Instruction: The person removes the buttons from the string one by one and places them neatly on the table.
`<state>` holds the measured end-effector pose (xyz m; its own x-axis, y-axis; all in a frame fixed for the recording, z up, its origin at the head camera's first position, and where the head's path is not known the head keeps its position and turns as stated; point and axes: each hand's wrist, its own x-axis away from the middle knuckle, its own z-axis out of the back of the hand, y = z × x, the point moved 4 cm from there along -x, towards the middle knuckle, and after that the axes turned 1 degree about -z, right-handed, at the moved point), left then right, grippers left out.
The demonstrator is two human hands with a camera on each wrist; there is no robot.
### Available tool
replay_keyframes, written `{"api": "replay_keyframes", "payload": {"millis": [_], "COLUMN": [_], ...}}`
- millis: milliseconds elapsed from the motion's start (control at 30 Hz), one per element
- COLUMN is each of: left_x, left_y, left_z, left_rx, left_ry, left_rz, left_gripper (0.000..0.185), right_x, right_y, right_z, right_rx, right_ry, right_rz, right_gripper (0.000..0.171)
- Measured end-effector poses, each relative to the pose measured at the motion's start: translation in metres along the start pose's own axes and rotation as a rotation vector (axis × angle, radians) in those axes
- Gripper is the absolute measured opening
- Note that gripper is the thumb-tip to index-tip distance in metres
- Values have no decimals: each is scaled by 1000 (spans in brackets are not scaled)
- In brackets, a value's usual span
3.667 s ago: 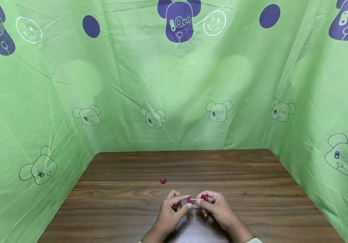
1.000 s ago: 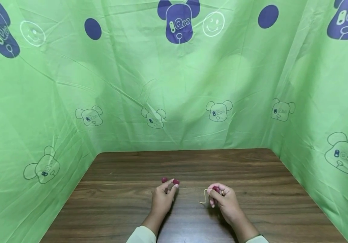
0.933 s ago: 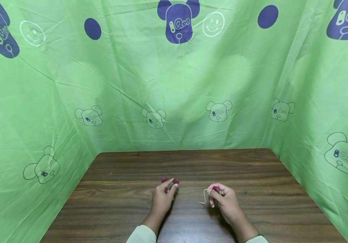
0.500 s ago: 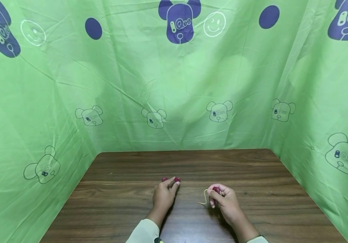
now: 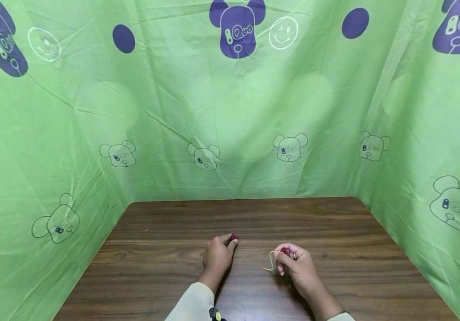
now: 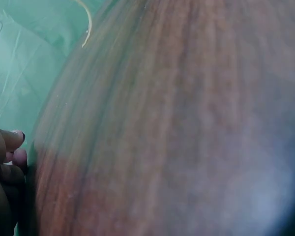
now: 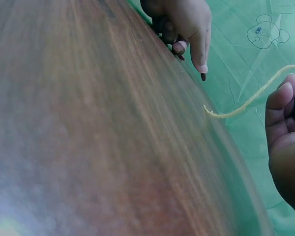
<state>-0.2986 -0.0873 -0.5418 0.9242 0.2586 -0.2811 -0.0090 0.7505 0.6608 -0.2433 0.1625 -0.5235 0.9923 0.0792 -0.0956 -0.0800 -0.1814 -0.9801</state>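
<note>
Here the left hand (image 5: 218, 254) rests on the desk (image 5: 334, 223), its fingertips pinching a red bead (image 5: 234, 237). To lift it cleanly, the pinch should stay low and firm, since round beads roll. The right hand (image 5: 294, 263) grips another bead (image 5: 285, 251) with pale string (image 5: 269, 263) dangling. A green curtain (image 5: 93, 111) surrounds the desk; nothing blocks either hand.
</note>
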Motion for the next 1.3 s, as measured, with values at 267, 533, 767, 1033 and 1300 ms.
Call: {"api": "replay_keyframes", "payload": {"millis": [267,533,767,1033,1300], "left_x": [-3,-3,-5,-5,-3], "left_y": [2,3,3,2,-2], "left_z": [-2,-2,-3,-4,-4], "left_rx": [-13,-53,-76,-75,-60], "left_ry": [-37,-49,-47,-66,-104], "left_rz": [65,88,74,55,54], "left_gripper": [28,28,26,28,35], "right_x": [0,0,0,0,2], "right_y": [0,1,1,0,1], "right_z": [-1,-2,-2,-2,-3], "right_rx": [4,9,8,21,47], "right_ry": [5,-1,-6,-30,-102], "right_rz": [-9,-13,-10,2,-62], "right_gripper": [30,29,26,25,17]}}
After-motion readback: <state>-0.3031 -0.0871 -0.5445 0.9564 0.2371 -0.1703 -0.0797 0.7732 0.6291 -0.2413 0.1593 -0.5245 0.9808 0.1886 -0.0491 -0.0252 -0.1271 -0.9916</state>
